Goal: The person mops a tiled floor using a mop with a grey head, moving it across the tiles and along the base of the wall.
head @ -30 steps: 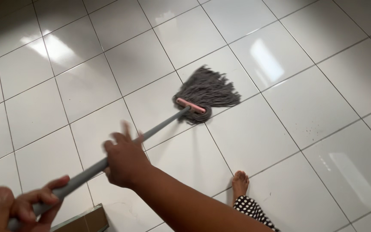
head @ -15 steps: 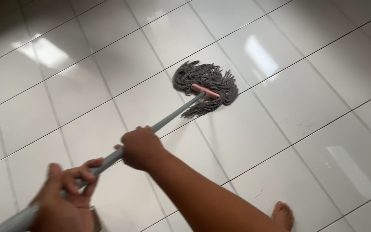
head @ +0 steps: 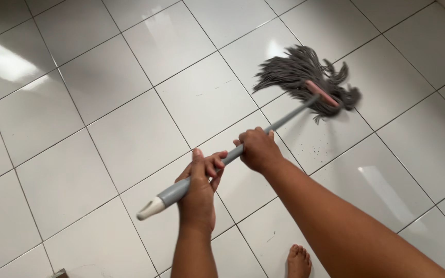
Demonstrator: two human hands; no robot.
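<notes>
Here, both hands (head: 227, 170) wrapping mop handle (head: 202, 175), open tiled floor (head: 78, 103) around

Glossy white floor tiles (head: 130, 139) fill the frame, split by thin dark grout lines (head: 155, 90) running diagonally. Bright light reflections (head: 6, 62) sit at upper left, and another at lower right. Small dark specks (head: 318, 149) dot a tile right of centre.
</notes>
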